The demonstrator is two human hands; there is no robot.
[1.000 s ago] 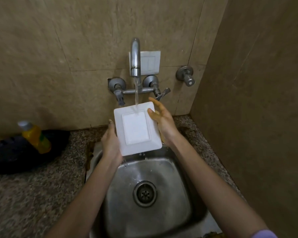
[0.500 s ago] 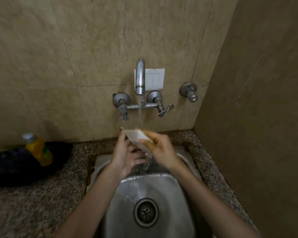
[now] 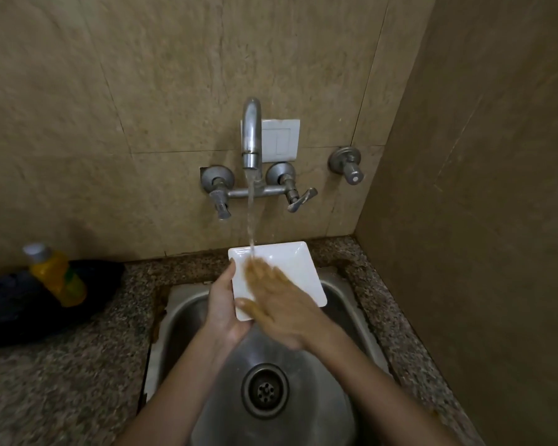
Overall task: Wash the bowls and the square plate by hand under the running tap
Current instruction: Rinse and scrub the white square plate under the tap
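Steel sink (image 3: 187,313) in tiled corner | square plate (image 3: 290,268) over its 12 o'clock rim, under tap (image 3: 251,136) stream | left hand (image 3: 221,304) grips plate's 9 o'clock edge | right hand (image 3: 277,304) blurred, fingers (image 3: 264,275) straight, flat on its face

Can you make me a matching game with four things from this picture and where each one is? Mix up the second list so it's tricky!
Things
1. square plate
2. yellow bottle
3. tap
4. drain

Places
A. in the bottom of the sink
B. fixed on the wall
C. under the falling water
D. far to the left of the sink

Pairs: 1-C, 2-D, 3-B, 4-A
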